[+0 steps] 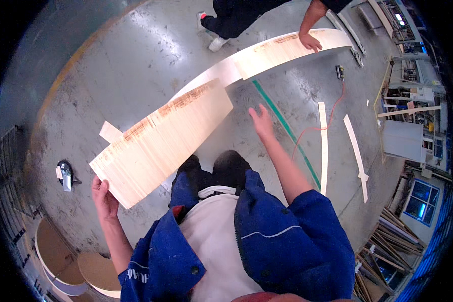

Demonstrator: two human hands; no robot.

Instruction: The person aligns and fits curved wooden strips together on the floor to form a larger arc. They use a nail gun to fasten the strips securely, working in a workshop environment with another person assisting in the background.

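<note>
A broad pale plywood panel [161,143] with a brown-stained edge slants across in front of me. My left hand [104,197] grips its near left corner, thumb on the top face. To the right of the panel's far end, my right hand [260,122] hangs in the air with fingers apart, holding nothing. Beyond lies a long curved plywood piece [272,54]; the panel's far end overlaps it in view, and I cannot tell whether they touch. A co-worker's hand [310,42] rests on the curved piece near its right end.
Two thin wooden strips [323,146] [356,156] lie on the floor at right. A nail-gun-like tool [340,73] trails an orange hose [332,118]. A green line [287,132] crosses the floor. Curved wooden forms [60,251] stand at lower left, stacked timber [395,234] at lower right.
</note>
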